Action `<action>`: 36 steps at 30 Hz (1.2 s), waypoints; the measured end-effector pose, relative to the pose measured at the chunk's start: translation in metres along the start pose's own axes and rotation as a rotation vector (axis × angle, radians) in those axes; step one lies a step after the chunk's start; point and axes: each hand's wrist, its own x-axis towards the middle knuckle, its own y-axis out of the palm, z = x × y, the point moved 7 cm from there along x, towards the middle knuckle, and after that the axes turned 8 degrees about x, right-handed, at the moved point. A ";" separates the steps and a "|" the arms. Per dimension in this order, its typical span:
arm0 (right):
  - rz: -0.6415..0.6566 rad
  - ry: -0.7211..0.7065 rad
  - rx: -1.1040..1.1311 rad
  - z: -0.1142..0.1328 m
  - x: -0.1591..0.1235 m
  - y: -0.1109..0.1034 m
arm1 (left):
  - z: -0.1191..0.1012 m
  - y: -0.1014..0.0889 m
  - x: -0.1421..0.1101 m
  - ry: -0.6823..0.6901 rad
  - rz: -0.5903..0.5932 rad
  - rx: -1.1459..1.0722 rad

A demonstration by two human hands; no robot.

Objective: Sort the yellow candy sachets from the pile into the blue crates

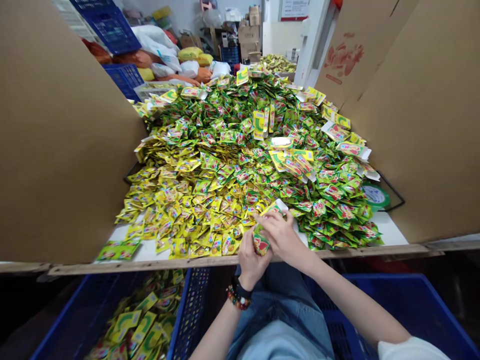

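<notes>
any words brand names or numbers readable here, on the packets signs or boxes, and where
Nothing can be quoted; no text reads clearly.
Heap of sachets: print too small to read.
Sachet in the left hand: print too small and curved to read.
Wall sign: lines of text, too small to read.
Cardboard panel: red printed mark, too blurred to read.
Round green and white label: too blurred to read.
</notes>
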 end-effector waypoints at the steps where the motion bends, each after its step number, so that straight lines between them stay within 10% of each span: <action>1: -0.047 0.022 0.014 -0.001 -0.001 -0.004 | 0.000 0.001 0.000 -0.005 0.005 -0.002; 16: 0.012 0.069 0.209 0.002 -0.020 0.005 | 0.004 0.005 -0.003 -0.002 0.046 0.003; 23: -0.248 0.348 0.800 -0.033 -0.024 0.008 | 0.003 -0.003 -0.008 0.030 -0.036 -0.064; 27: -0.042 0.424 0.970 -0.034 -0.027 0.039 | -0.006 -0.004 -0.014 0.195 -0.093 -0.060; 36: -0.123 0.301 0.738 -0.020 -0.038 0.034 | -0.003 0.011 -0.010 0.076 0.073 0.044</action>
